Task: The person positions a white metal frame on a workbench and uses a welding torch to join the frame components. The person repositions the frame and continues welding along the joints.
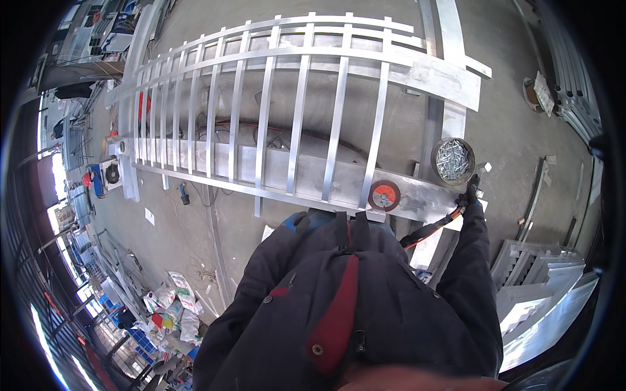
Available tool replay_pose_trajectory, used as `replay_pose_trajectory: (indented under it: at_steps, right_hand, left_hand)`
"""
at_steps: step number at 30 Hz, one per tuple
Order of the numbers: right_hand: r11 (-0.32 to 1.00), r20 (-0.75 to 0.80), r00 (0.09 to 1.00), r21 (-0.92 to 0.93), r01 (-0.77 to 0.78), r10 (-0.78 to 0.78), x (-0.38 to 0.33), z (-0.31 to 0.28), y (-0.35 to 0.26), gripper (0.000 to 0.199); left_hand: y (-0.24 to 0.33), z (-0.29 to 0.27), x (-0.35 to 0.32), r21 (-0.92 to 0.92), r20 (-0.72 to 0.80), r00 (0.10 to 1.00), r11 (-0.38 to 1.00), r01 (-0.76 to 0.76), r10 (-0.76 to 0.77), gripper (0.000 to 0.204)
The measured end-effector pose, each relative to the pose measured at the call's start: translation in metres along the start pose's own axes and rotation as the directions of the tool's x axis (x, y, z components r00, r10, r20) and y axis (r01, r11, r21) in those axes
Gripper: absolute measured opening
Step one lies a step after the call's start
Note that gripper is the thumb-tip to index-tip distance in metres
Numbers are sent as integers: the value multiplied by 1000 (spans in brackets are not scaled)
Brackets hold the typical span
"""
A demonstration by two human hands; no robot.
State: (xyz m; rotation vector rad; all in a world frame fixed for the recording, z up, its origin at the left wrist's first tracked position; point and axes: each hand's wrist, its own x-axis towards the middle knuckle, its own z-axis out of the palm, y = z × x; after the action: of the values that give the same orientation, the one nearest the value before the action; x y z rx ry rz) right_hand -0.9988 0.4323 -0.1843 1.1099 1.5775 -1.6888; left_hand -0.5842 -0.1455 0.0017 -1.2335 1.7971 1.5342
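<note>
My right hand (472, 193), in a dark glove, is at the right end of the metal beam, just below a round tin of screws or rivets (453, 161). Its fingers look closed around the end of a black-sheathed cable (427, 231) with red and orange lines, which runs back toward my waist. Whatever tool sits at that end is too small to tell. My left arm (257, 277) bends in front of me, and its hand is hidden by my jacket. An orange-and-dark abrasive disc (385, 195) lies on the beam before me, beside a silver railing panel (301, 117).
The railing's slats rest across two wide metal beams (417, 194). Loose cables (277, 139) lie on the floor beneath it. White panels (544, 287) are stacked at right, and metal profiles (567, 85) lie at far right. Bags (186, 296) sit at lower left; a power tool (184, 194) is on the floor.
</note>
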Motion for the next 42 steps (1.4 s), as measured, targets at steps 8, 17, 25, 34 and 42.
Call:
replay_pose_trajectory:
  at_steps: [8,17,25,34,42]
  right_hand:
    - [909,-113,980,-402,106,-164,-46,38,-8,47]
    - [821,-141,976,-568,58,-166,-44,11,57,54]
    - [386,-126,639,-877,285,-759,-183,170,86,48]
    - [35,155,843,-979,202,-515,-237,463,73,59]
    - [308,-58,833,-941,138,-550,-149,424,116,69]
  left_hand:
    - [-10,-24,30,-1,-22,999,999,-32,32,57]
    - [-3,-103,97,190,-219,966,977,-95,137,54]
    - [-14,-180,131,524,-501,792,851,-44,349,57]
    - [12,-194,143,603,-297,954,782,157,38,64]
    - [23,-202,156,673,-226,974,724,149,9,61]
